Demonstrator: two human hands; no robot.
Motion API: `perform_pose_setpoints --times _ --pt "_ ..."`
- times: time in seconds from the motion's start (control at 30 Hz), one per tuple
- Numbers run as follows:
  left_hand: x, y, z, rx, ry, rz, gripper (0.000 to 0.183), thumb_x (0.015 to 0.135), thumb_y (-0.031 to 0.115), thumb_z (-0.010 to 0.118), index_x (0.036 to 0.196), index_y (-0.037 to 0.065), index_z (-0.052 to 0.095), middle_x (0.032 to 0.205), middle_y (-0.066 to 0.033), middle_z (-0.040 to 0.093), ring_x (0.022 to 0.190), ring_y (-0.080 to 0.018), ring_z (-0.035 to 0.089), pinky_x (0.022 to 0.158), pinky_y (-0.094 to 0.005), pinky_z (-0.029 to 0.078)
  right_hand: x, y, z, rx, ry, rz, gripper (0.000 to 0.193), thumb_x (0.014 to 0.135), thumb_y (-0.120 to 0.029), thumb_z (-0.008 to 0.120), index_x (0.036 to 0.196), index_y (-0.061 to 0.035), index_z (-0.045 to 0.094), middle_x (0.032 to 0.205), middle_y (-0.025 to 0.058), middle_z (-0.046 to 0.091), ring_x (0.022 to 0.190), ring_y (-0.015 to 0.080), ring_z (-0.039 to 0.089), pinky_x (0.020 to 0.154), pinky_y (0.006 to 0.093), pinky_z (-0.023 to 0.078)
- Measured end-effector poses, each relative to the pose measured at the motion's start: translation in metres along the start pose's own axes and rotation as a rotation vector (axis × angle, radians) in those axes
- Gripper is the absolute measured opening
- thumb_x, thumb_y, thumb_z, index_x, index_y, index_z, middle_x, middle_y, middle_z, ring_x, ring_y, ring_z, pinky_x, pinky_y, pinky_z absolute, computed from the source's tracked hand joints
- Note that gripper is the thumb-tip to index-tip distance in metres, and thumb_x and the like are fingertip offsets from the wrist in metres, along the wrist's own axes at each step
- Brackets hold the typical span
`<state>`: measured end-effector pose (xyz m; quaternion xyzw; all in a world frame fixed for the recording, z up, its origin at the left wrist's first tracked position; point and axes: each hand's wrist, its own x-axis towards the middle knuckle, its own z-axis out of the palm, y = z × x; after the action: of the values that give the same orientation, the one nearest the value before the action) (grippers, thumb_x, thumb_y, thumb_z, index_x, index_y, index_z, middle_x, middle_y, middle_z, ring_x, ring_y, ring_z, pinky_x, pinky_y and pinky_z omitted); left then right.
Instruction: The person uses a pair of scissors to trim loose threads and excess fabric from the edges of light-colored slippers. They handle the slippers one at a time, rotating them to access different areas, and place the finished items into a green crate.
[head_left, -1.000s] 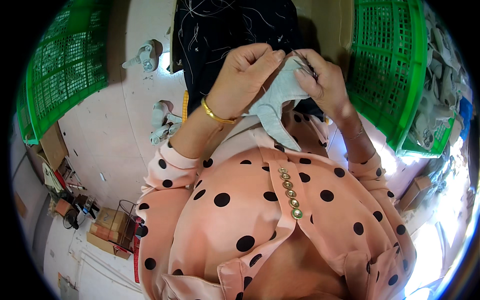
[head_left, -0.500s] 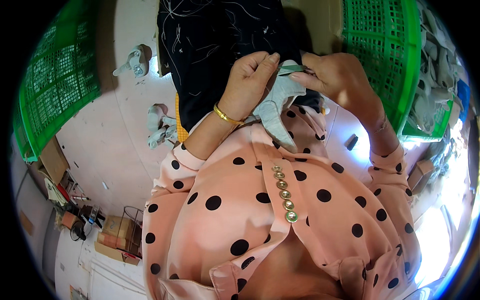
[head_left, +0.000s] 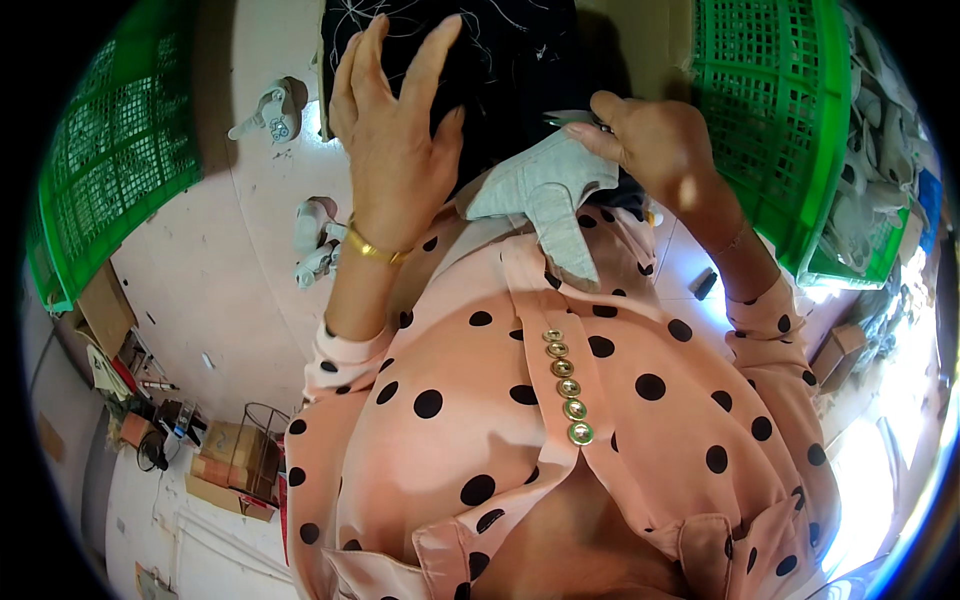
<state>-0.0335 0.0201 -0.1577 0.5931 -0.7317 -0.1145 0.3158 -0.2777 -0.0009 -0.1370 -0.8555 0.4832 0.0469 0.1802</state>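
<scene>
My left hand (head_left: 395,150) is raised over my dark, thread-strewn lap (head_left: 520,60), fingers spread and holding nothing. A pale grey fabric shoe upper (head_left: 545,180) lies across my lap, one strip of it hanging toward my dotted shirt. My right hand (head_left: 655,140) is closed on a small pair of thread snips (head_left: 568,118) at the upper's far right edge. The blades point left; the handles are mostly hidden in my fingers. Whether this hand also grips the upper, I cannot tell.
A green plastic crate (head_left: 765,130) stands close on my right, with many pale shoe pieces (head_left: 870,150) beyond it. Another green crate (head_left: 125,150) is at far left. Pale shoe parts (head_left: 280,110) lie on the floor at left. Cardboard boxes (head_left: 235,460) are at lower left.
My left hand has let go of the shoe upper, moved left and away, and spread its fingers. The upper now lies flatter. My right hand has shifted slightly, still with the snips.
</scene>
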Motion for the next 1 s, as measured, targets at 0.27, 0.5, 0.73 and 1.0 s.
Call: perform_pose_setpoints --times 0.27,0.5,0.73,1.0 --pt "-0.047 0.017 -0.024 -0.408 -0.476 0.025 0.054 0.071 0.010 0.075 0.124 0.017 0.064 0.122 -0.0069 0.062 0.123 -0.0285 0.049 0.109 -0.0457 0.027 0.011 -0.003 0.008 0.202 0.013 0.109 0.051 0.093 -0.055 0.052 0.080 -0.0060 0.057 0.059 0.0128 0.059 0.057 0.0334 0.061 0.050 0.0405 0.046" --pt "-0.054 0.029 -0.027 -0.659 -0.349 -0.118 0.027 0.079 0.012 0.074 0.105 0.008 0.070 0.106 -0.0069 0.069 0.102 -0.0265 0.061 0.091 -0.0364 0.046 -0.009 -0.005 0.006 0.212 0.223 0.075 0.048 0.091 -0.052 0.057 0.076 -0.0071 0.055 0.056 0.0096 0.055 0.054 0.0313 0.058 0.046 0.0382 0.043" --pt "-0.055 0.043 -0.020 -0.415 -0.271 0.069 0.020 0.071 0.013 0.078 0.090 0.009 0.071 0.103 -0.0019 0.068 0.103 -0.0242 0.060 0.089 -0.0368 0.047 -0.037 -0.017 -0.027 0.194 0.194 -0.136 0.040 0.084 -0.046 0.068 0.078 -0.0077 0.061 0.052 0.0089 0.051 0.045 0.0290 0.052 0.041 0.0355 0.038" --pt "-0.054 0.048 -0.018 -0.359 -0.216 0.195 0.020 0.069 0.004 0.079 0.086 0.007 0.069 0.102 -0.0029 0.069 0.103 -0.0285 0.060 0.085 -0.0368 0.049 -0.057 -0.021 -0.036 0.072 0.070 -0.236 0.047 0.083 -0.048 0.068 0.065 -0.0082 0.053 0.045 0.0078 0.039 0.041 0.0264 0.046 0.039 0.0348 0.034"
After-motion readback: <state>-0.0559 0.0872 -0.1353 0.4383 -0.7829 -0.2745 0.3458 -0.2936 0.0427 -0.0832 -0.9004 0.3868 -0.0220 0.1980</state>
